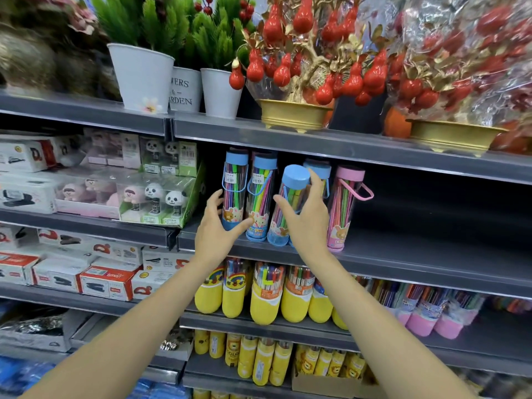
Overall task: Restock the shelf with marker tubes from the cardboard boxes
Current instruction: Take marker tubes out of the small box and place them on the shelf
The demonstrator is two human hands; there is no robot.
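Several clear marker tubes stand on the grey middle shelf (403,254). My right hand (308,217) grips a blue-capped tube (290,194) that tilts toward me, its base at the shelf's front edge. To its left my left hand (217,223) has spread fingers around the base of another blue-capped tube (236,185); a firm grip is not plain. Between them stands a third blue-capped tube (260,194). A pink-capped tube (344,205) is upright just right of my right hand. No cardboard box is in view.
The shelf right of the pink tube is dark. Above are white plant pots (141,79) and gold bowls with red ornaments (293,113). Panda stapler boxes (161,200) sit left. Yellow marker tubes (264,300) fill the shelf below.
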